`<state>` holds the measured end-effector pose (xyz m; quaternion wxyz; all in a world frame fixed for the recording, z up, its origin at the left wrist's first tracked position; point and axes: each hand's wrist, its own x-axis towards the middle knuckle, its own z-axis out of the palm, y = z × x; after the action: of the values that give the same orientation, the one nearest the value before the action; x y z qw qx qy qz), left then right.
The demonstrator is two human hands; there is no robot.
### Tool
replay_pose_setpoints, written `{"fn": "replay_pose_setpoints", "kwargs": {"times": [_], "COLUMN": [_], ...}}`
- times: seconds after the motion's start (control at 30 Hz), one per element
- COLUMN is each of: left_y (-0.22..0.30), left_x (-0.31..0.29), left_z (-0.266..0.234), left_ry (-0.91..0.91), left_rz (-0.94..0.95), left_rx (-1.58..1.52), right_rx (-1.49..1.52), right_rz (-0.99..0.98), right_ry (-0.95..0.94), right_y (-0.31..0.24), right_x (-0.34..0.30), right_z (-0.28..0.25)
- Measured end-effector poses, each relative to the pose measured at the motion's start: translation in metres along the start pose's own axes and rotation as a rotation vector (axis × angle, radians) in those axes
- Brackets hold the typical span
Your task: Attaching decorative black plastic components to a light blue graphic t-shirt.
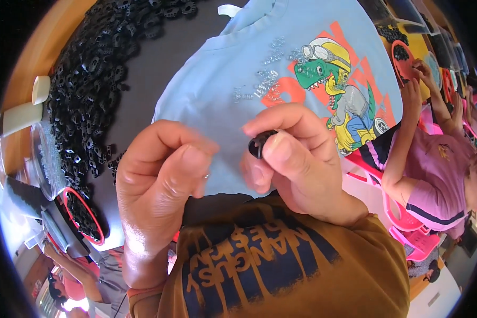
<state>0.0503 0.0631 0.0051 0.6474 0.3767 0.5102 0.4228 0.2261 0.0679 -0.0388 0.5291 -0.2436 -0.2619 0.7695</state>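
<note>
My right hand (pixel 302 159) pinches a small black plastic part (pixel 257 145) between thumb and fingers, above a light blue T-shirt (pixel 206 79) spread on the table. Opposite it, a short gap away, my left hand (pixel 167 175) has its thumb and fingertips pressed together. A tiny shiny bit shows at those fingertips, too small and blurred to name. Small shiny pieces (pixel 267 79) lie scattered on the shirt, beside its printed dinosaur (pixel 328 79). To the left is a large heap of similar-looking black plastic parts (pixel 90 95).
A red-rimmed basket (pixel 102 238) with black parts stands at the left, near a clear round container (pixel 40 153) and a white roll (pixel 41 90). At the right, a person in a pink shirt (pixel 434 164) works over a red basin (pixel 405 69). Another person (pixel 74 270) sits lower left.
</note>
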Motion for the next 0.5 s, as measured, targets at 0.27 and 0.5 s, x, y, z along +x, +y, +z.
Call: {"fn": "replay_pose_setpoints", "kwargs": {"times": [0.27,0.5], "left_y": [0.008,0.004], "left_x": [-0.007,-0.009], "left_z": [0.022,0.023], "left_ry": [0.085,0.085], "left_rz": [0.094,0.162], "left_rx": [0.182,0.252], "right_rx": [0.034,-0.01], "right_rz": [0.152,0.124], "right_ry": [0.024,-0.012], "right_y": [-0.002,0.001], "right_x": [-0.002,-0.004], "right_z": [0.01,0.008]}}
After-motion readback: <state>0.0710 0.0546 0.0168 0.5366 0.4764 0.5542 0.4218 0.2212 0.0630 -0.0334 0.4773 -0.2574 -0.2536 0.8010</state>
